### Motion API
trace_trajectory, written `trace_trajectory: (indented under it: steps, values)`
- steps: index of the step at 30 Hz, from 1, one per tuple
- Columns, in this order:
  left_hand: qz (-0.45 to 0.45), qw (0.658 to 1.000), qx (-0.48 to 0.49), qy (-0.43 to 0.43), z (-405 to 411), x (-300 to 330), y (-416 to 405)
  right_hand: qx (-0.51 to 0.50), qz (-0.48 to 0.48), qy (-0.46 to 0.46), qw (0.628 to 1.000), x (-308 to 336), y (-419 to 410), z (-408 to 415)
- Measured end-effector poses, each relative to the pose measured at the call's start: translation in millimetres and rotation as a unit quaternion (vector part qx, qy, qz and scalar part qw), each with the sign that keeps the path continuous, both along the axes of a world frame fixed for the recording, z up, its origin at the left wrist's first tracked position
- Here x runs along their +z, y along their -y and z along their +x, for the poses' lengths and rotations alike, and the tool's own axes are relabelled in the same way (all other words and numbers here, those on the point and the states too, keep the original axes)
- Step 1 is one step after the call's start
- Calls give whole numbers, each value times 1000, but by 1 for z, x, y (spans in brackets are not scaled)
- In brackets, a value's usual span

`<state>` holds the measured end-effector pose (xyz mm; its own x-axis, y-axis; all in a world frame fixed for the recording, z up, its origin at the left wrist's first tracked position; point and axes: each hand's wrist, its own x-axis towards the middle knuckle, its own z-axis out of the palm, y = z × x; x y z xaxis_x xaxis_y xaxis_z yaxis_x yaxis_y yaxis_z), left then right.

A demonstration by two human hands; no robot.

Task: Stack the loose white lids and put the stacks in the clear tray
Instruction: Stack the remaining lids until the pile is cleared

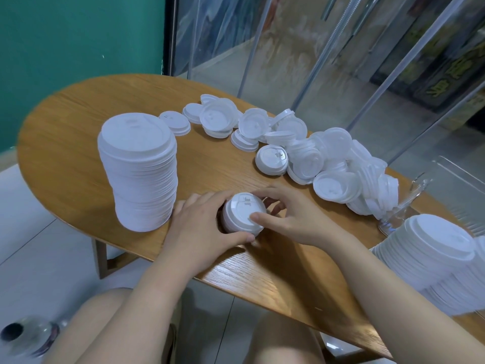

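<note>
A short stack of white lids [242, 211] stands on the wooden table [78, 132] near its front edge. My left hand [202, 227] curls round the stack's left and front side. My right hand [286, 219] holds it from the right, thumb lying across the top lid. A tall finished stack [139, 169] stands upright to the left. Several loose white lids [304, 151] lie scattered across the table's middle and right. Another tall stack [433, 261] leans at the right edge, by the clear tray [409, 203], which is hard to make out.
The table's front edge runs diagonally just below my hands, with my knees under it. A clear glass wall [315, 61] stands right behind the table. A teal wall is at the left. A dark-capped bottle [23, 334] lies on the floor at bottom left.
</note>
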<state>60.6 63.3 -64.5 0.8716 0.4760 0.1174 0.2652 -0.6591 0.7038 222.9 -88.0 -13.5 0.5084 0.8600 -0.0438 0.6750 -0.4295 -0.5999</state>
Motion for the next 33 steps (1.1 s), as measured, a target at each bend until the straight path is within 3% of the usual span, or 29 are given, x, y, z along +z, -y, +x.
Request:
trace_trajectory:
  steps: [10, 16, 19, 24, 33]
  values:
    - [6, 1000, 0, 8, 1, 0, 0, -6, 2, 15, 1000, -9, -2, -1]
    - [-10, 999, 26, 18, 3, -2, 1, -83, 138, 27, 986, -7, -28, 15]
    - [-11, 999, 32, 26, 3, -3, 1, -83, 161, 16, 983, -4, -53, 32]
    - [-10, 998, 50, 25, 4, -7, 2, -40, 166, 56, 984, -7, -106, 58]
    - [-18, 991, 128, 45, 8, -4, 10, 158, 78, 220, 959, -12, -234, 82]
